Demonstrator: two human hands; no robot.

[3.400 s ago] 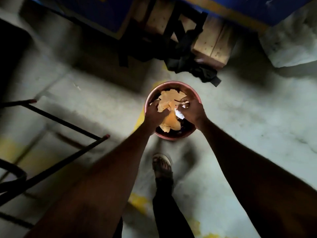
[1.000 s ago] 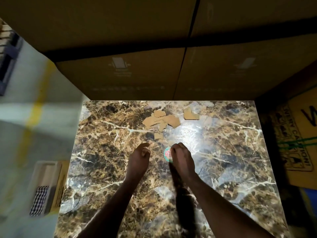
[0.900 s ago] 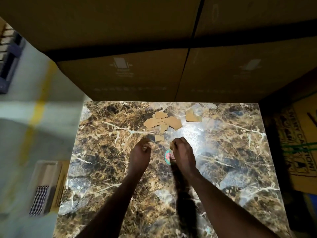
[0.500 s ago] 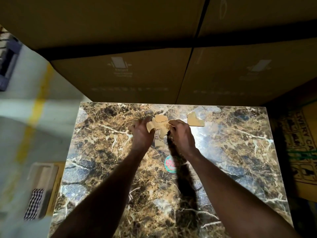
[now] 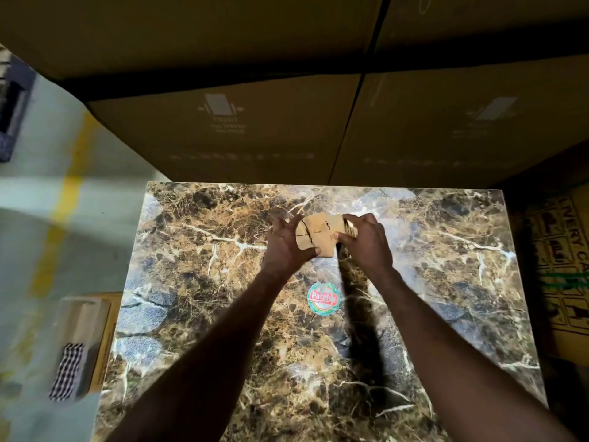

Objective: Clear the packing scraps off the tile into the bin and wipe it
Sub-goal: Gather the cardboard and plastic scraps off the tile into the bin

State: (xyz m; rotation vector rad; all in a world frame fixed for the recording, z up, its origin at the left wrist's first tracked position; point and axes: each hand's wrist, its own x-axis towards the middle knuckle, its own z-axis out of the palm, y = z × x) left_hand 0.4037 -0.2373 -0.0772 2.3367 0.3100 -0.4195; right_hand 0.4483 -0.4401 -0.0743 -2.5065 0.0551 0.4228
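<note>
Big cartons are stacked behind, with pale handling symbols printed on their faces. A yellow printed box is seen at right, crossed by a green strap. At left, grey floor is marked by a yellow line, and a checked cloth is laid near a small box.

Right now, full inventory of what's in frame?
tile: one, brown marbled, glossy, centre
scraps: several, tan cardboard, bunched between both hands at the tile's far middle
sticker: one, round, red, green and white, on the tile nearer than the scraps
boxes: at least four, brown cardboard, stacked beyond the tile
printed carton: one, yellow-brown, right of the tile
checked cloth: one, black and white, on a box at lower left
left hand: holds the scraps
right hand: holds the scraps
</note>
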